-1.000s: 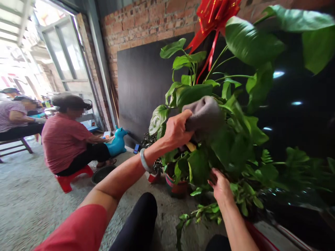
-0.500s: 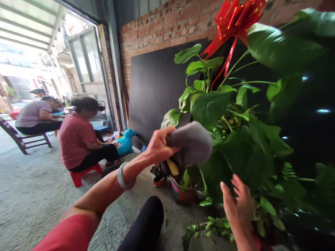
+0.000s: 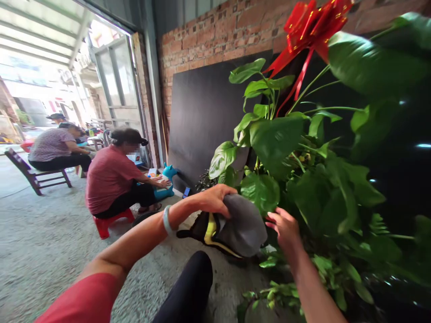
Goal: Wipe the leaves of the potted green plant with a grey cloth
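My left hand (image 3: 215, 199) grips a grey cloth (image 3: 240, 226) with black and yellow trim, held low in front of a big green leafy plant (image 3: 296, 170). A pale bangle sits on that wrist. My right hand (image 3: 284, 226) is just right of the cloth, fingers apart, reaching into the lower leaves and holding nothing. A red ribbon bow (image 3: 310, 27) tops the plant. The plant's pot is hidden behind the cloth and leaves.
A person in a red shirt (image 3: 111, 179) sits on a red stool (image 3: 109, 222) to the left, by a blue toy animal (image 3: 166, 181). Farther back another person sits on a wooden chair (image 3: 32, 177). A dark board (image 3: 202, 121) leans on the brick wall (image 3: 218, 31).
My left hand has carried the cloth down from the upper leaves to below them. My right hand has risen toward the cloth and lower leaves.
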`<state>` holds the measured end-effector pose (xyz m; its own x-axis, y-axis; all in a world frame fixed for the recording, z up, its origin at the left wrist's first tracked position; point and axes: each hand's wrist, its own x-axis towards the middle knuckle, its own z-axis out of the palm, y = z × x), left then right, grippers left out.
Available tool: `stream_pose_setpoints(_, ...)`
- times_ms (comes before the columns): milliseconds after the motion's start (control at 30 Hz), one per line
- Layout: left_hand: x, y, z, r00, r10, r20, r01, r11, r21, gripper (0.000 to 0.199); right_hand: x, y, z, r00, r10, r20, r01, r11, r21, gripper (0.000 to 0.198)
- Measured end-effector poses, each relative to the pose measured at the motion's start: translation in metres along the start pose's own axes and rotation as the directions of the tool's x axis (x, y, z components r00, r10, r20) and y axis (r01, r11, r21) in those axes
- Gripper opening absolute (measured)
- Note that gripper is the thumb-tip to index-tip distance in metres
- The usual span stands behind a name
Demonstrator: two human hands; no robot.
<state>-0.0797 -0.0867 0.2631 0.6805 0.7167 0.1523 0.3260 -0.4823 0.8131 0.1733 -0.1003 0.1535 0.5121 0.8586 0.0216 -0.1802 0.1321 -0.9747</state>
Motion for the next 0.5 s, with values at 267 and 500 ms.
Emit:
stream_pose_setpoints(267, -0.002, 0.01, 0.044, 0.65, 0.339, -0.68, -0.137, 0.933, 0.334, 0.023, -0.086, -0.027, -0.007, 0.985, 0.001, 0.172, -0.01, 0.998, 0.056, 0.073)
stream_pose_setpoints(500, -0.042, 0.003, 0.122, 0.876, 0.358, -0.322, -0.373, 0.928, 0.017, 0.052, -0.118, -0.001, 0.018, 0.986, -0.009, 0.167, -0.027, 0.977, 0.211, 0.061)
